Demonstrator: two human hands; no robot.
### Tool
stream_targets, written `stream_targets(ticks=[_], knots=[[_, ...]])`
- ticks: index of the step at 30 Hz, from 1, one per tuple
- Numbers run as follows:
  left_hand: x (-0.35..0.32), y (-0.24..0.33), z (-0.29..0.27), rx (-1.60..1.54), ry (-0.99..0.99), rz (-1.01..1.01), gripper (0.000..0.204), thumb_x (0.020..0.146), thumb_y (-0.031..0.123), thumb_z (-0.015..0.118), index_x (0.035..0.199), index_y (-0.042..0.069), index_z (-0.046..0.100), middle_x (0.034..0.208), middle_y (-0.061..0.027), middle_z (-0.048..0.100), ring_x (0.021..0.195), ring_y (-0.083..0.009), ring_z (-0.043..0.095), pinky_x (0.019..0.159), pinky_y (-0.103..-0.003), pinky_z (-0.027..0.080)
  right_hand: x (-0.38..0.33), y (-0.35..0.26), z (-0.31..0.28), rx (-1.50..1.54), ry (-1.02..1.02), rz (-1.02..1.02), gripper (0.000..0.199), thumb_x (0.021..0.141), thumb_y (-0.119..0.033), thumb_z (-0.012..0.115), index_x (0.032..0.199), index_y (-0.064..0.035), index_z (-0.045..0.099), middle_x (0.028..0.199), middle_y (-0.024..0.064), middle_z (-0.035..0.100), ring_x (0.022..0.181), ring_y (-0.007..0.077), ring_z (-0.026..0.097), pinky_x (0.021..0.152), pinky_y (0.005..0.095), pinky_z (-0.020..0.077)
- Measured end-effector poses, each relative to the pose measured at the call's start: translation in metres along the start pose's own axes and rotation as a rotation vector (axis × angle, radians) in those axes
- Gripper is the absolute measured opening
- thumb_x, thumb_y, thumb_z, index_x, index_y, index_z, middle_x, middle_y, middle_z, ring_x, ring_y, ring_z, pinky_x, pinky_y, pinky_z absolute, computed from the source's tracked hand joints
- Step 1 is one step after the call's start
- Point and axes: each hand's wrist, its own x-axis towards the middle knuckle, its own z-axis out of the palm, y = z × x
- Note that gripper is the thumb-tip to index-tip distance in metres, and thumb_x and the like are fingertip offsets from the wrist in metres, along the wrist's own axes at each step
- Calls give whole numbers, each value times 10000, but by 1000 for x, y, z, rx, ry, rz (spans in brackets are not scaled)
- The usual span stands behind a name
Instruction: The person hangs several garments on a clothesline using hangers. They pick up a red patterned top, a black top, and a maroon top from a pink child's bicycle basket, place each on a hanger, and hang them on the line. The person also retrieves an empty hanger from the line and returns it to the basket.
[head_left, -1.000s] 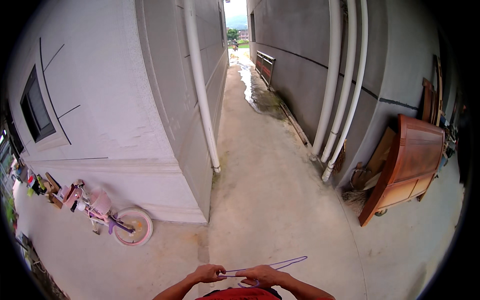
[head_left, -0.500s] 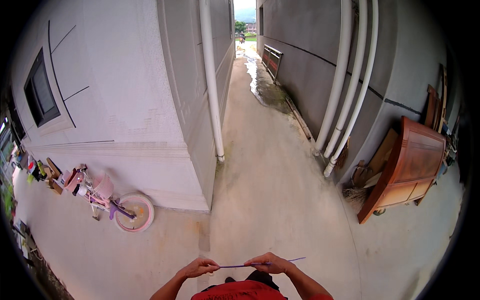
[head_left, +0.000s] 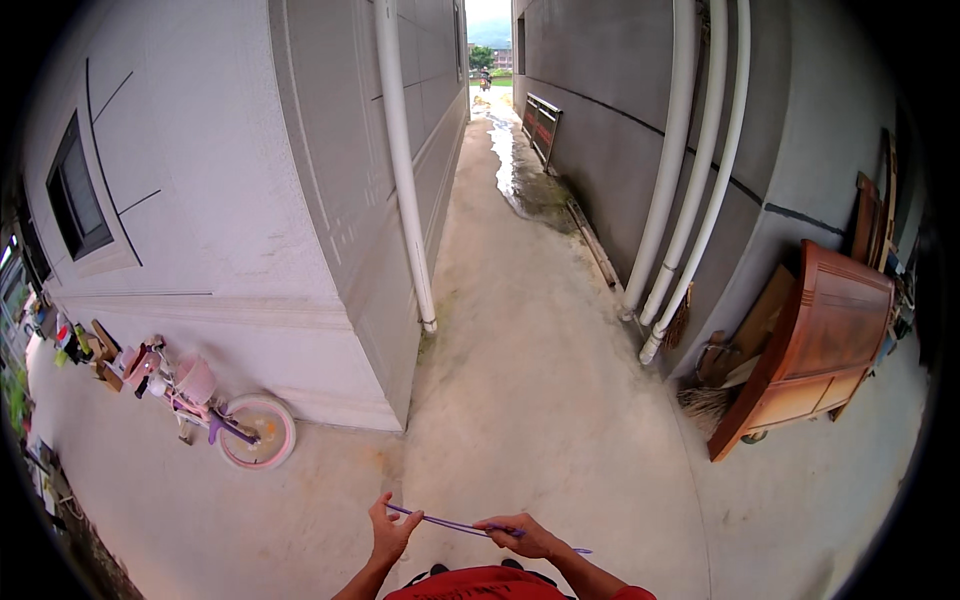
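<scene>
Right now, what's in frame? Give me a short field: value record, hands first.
Left hand: bare hand, thumb and forefinger spread, cord running across them
Right hand: bare hand, fingers closed on the cord
Held item: thin purple cord, two strands between the hands, an end protruding past the right hand
Left side: pink-and-purple bicycle near the pale wall
Right side: curved brown wooden panel; three white pipes
Ground: pale concrete

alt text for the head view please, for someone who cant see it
A person's right hand grips a thin purple strand that reaches the spread left hand. Ahead, a concrete alley runs between grey walls, with a pink bicycle left and brown wooden panel right.
</scene>
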Motion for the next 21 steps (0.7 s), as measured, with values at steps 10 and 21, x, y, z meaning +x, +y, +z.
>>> stream_targets(ticks=[10,21], knots=[[1,32,85,-705,112,-390,801,802,64,626,1347,173,49,928,-119,477,621,-209,601,532,-325,529,-18,-2,-37,162,10,178,284,890,-117,489,1144,-26,579,668,-26,480,627,64,428,592,206,382],[-22,4,19,-696,423,-478,724,808,35,608,1317,141,103,812,-97,490,527,-183,570,462,-313,520,40,-6,2,-85,-252,179,280,854,-183,521,1094,-49,577,743,13,526,670,95,468,651,232,407]])
